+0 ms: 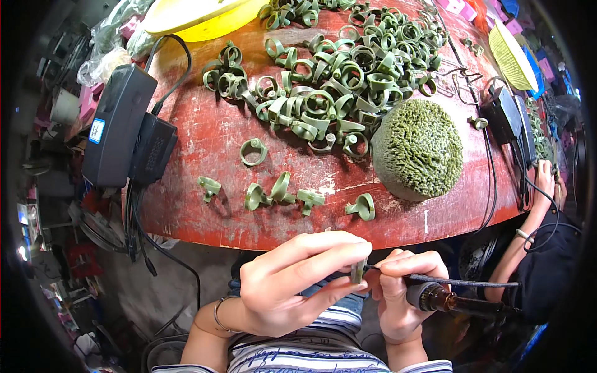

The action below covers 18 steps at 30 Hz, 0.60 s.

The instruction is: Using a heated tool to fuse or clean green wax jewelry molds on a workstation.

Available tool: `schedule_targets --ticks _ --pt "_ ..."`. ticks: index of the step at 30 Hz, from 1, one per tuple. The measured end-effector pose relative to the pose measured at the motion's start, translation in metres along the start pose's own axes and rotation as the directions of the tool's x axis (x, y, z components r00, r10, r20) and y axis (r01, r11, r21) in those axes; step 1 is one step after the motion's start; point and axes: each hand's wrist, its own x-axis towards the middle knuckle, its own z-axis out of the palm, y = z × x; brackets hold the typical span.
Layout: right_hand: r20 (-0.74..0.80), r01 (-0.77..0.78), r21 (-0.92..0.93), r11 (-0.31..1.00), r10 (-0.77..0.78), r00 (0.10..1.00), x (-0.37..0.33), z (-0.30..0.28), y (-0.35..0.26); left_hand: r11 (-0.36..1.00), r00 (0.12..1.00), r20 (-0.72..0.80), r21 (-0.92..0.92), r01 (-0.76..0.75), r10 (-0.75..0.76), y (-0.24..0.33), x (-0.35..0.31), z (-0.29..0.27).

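In the left hand (pixel 280 278), a small green piece (pixel 358 271) is pinched between thumb and fingers; just right of it, the right hand (pixel 398 303) grips a thin black tool (pixel 460 281). Beyond both hands, heaped green rings (pixel 348 79) cover a red table (pixel 193 140).

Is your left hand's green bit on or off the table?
Off: the left hand pinches the green bit in front of the table.
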Motion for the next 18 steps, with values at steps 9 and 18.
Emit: schedule_targets --ticks 9,18 --pt "-0.039 0.042 -0.045 0.998 -0.044 0.998 0.002 -0.002 0.002 0.982 0.986 0.048 -0.094 0.162 -0.158 0.003 -0.001 0.001" --pt "-0.062 -0.097 0.21 0.973 0.112 0.992 -0.012 0.0 -0.007 0.974 0.991 0.054 -0.184 0.133 -0.126 0.0 0.0 0.007"
